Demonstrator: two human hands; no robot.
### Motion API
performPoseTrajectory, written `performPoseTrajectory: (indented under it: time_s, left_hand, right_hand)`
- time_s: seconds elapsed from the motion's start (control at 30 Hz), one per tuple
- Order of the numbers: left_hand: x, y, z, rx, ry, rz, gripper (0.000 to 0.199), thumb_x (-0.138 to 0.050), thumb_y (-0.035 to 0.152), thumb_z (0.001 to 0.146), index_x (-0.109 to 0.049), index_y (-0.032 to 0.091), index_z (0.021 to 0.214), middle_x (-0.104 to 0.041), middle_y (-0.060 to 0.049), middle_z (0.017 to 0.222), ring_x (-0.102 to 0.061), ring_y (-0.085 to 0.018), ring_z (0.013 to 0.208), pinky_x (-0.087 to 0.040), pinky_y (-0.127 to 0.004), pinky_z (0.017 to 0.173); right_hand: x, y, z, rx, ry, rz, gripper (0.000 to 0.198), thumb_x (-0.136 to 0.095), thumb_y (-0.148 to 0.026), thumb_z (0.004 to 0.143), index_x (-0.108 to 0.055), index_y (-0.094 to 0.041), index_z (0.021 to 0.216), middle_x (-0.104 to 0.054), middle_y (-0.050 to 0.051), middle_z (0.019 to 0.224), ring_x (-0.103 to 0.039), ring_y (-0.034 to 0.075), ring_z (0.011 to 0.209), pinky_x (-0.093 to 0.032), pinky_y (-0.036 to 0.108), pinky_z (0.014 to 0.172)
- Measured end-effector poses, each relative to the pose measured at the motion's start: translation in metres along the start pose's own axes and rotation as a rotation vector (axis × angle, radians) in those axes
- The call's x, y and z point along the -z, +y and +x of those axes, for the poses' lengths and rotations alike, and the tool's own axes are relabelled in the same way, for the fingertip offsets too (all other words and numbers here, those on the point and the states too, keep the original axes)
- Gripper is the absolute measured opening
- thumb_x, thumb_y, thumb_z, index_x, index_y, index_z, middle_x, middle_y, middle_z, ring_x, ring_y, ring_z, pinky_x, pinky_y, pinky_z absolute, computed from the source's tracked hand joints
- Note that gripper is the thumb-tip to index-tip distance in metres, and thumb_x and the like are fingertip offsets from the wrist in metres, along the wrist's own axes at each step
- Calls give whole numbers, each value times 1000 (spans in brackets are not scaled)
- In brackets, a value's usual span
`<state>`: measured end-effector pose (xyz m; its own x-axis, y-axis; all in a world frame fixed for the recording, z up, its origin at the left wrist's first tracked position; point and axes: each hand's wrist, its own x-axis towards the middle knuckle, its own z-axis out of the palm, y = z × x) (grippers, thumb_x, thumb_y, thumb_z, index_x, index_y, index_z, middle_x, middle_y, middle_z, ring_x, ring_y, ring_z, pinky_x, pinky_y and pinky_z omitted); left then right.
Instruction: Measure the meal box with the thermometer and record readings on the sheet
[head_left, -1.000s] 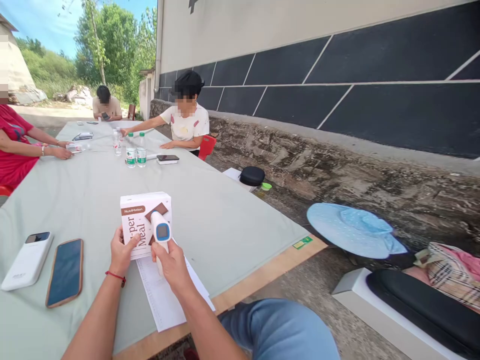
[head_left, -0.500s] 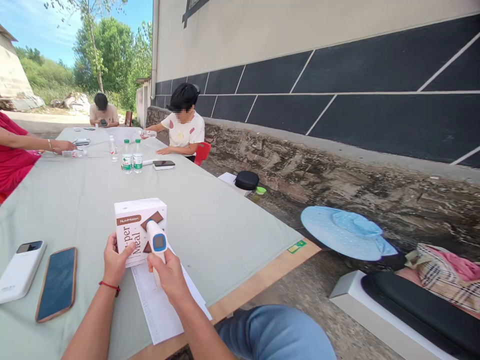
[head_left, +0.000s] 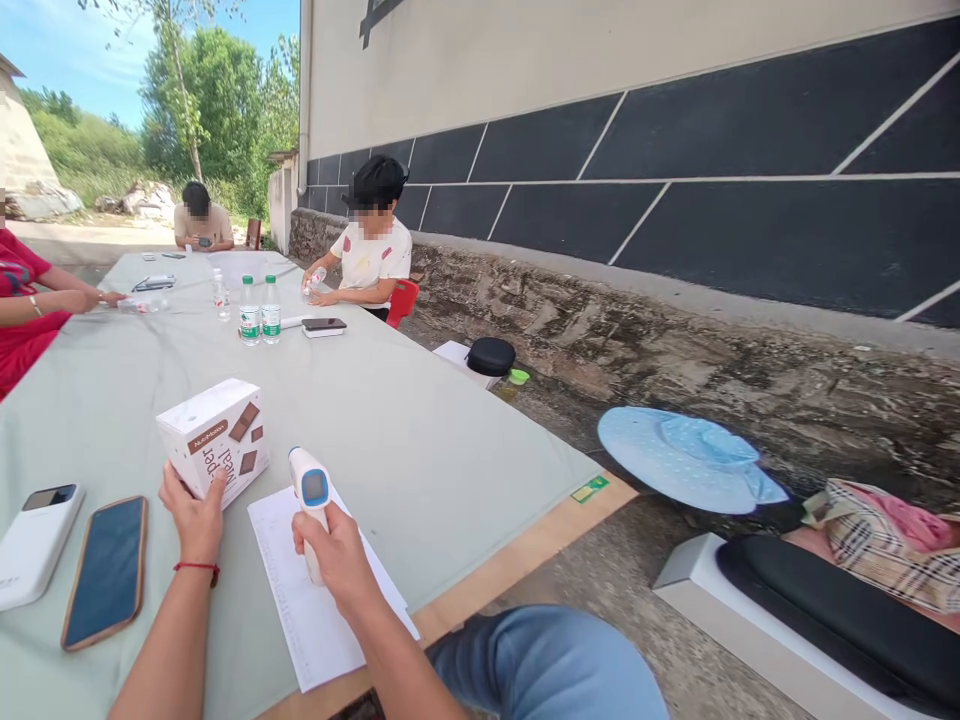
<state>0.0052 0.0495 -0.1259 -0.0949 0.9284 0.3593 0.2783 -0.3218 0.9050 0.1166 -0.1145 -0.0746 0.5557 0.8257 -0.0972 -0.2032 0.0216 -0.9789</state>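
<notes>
My left hand (head_left: pixel 193 510) grips a white box (head_left: pixel 217 435) with brown chocolate-piece pictures and "NutriMotion" lettering, tilted over the table. My right hand (head_left: pixel 334 555) is wrapped round the handle of a white infrared thermometer (head_left: pixel 310 480) with a blue-framed screen facing me. Its head points away from me, apart from the box. Under my right hand lies a sheet of printed paper (head_left: pixel 274 560). Left of my left hand lie a phone in a brown case (head_left: pixel 106 570) and a white power bank (head_left: pixel 37 545).
Two green-capped water bottles (head_left: pixel 260 312) and a phone on a white box (head_left: pixel 323 326) stand farther along the cloth-covered table (head_left: pixel 420 430). Three people sit round it. On the ground at right are a blue hat (head_left: pixel 675 460) and a black case (head_left: pixel 817 620) on a white box.
The box has moved left, away from the thermometer, and turned in my left hand. My right hand stays nearly in place. The person in the patterned shirt has drawn a bottle closer.
</notes>
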Motion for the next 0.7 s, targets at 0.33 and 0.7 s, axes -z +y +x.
performPoseTrajectory:
  time_s: [0.33, 0.7]
  left_hand:
    - [0, -23, 10, 175, 55, -48, 75, -75, 38, 65, -42, 17, 129, -46, -4, 102, -55, -17, 88, -48, -44, 93]
    - [-8, -20, 1, 178, -171, -343, 75, -73, 31, 70, -38, 19, 135, -43, -17, 142, -40, -28, 137, -31, -45, 117]
  right_hand:
    - [5, -2, -7, 40, -33, -12, 26, -57, -44, 76, -57, -18, 73, -54, -2, 62, -50, 14, 62, -41, 26, 63]
    - [8, 1, -7, 75, -19, -70, 27, -58, -46, 76, -57, -19, 76, -55, -3, 62, -50, 14, 61, -40, 26, 62]
